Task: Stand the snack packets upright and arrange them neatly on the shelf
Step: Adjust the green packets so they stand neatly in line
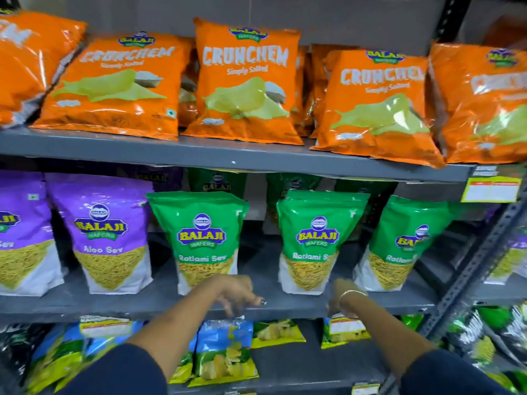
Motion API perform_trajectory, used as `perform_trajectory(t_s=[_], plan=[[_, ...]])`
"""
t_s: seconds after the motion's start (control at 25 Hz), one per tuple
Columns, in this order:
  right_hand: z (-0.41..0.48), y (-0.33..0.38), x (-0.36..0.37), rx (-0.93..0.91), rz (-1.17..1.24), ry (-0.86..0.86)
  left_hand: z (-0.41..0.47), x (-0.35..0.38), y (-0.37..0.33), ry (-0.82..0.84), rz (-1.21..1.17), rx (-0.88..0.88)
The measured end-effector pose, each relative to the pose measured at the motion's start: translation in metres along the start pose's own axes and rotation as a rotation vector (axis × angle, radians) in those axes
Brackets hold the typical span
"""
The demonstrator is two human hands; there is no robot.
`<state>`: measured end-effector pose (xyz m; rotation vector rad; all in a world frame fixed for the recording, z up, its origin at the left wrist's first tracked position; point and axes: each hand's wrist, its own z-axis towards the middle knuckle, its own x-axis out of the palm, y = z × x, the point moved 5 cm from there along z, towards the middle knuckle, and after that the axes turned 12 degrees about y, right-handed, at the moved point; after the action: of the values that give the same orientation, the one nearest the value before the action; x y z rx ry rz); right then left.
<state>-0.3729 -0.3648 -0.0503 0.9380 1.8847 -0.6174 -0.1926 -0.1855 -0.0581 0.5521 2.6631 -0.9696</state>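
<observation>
Both hands sit at the front edge of the middle shelf (285,306). Left hand (238,292) has loose, half-curled fingers w/ nothing in it. Right hand (340,295) is bent down over the edge, can't tell its grip. Green Ratlami Sev packets (199,238) stand upright just behind, purple Aloo Sev packets (105,232) to their left.

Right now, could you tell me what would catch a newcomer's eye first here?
The row of orange Crunchem packets along the top shelf, leaning back. Below them stand green Ratlami Sev pouches and purple Aloo Sev pouches on the middle shelf, with the left hand and right hand reaching at its front edge.
</observation>
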Motion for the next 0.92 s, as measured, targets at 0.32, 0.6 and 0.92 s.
perform_trajectory(t_s=[0.32,0.6,0.92], plan=[[0.056,-0.017,-0.022,-0.439,1.027,0.032,0.062,0.006,-0.097,-0.739,-0.512,0.36],[-0.059,-0.011,-0.145,-0.444,0.436,-1.043,0.049,0.004,-0.091,-0.772,-0.546,0.345],[-0.054,0.02,-0.198,-0.497,0.263,-0.46,0.043,0.01,-0.092,-0.826,-0.522,0.265]])
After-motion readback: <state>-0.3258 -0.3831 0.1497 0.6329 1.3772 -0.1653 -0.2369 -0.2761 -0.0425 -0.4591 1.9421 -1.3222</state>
